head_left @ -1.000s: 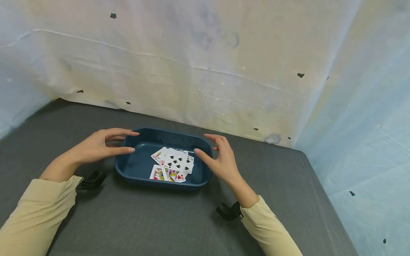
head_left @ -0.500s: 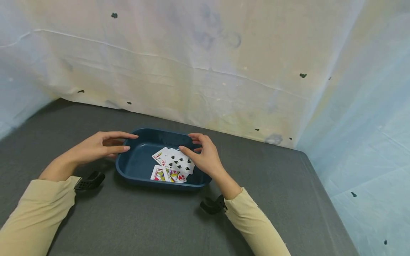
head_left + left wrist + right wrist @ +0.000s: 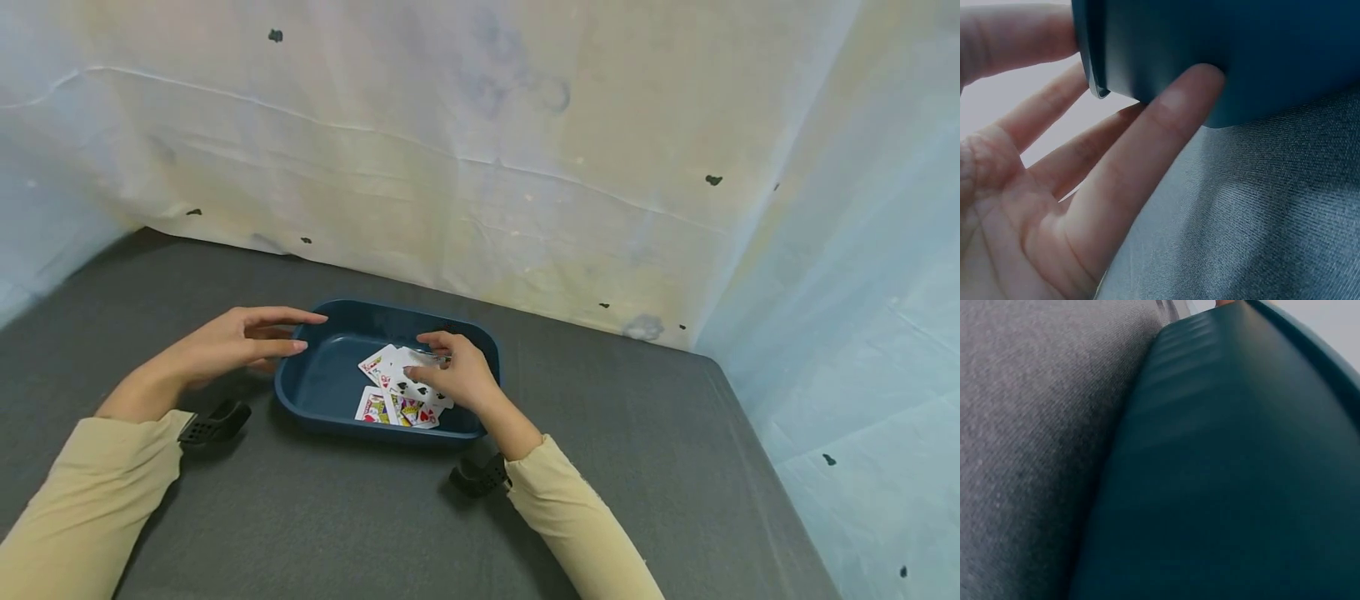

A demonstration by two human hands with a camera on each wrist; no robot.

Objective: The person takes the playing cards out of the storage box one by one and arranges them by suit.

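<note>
Head view: a mottled cloth [image 3: 420, 125] hangs beyond the fingers of the left hand [image 3: 225, 346] and right hand [image 3: 462, 375]. Below both sets of fingers spreads the grey counter [image 3: 645, 425]. On it sits the blue tray [image 3: 318, 371], one end beside the left fingers, the other half under the right ones. Beige sleeves [image 3: 97, 492] lie on the wearer's side of the fingers.

The left hand's fingers are extended and loosely spread, thumb apart, at the tray's end; the left wrist view shows one fingertip against its outer wall. The right hand's fingers bend loosely over the tray, with a gap between thumb and forefinger; whether they touch anything, I cannot tell.

A pile of overlapping cards [image 3: 396, 379] lies in the tray, just under the right fingers. Black wrist devices [image 3: 217, 423] sit nearer the wearer than the fingers. Closest to the right thumb is a spade card [image 3: 410, 390]; a court card [image 3: 372, 408] lies farther from it, toward the wearer.
</note>
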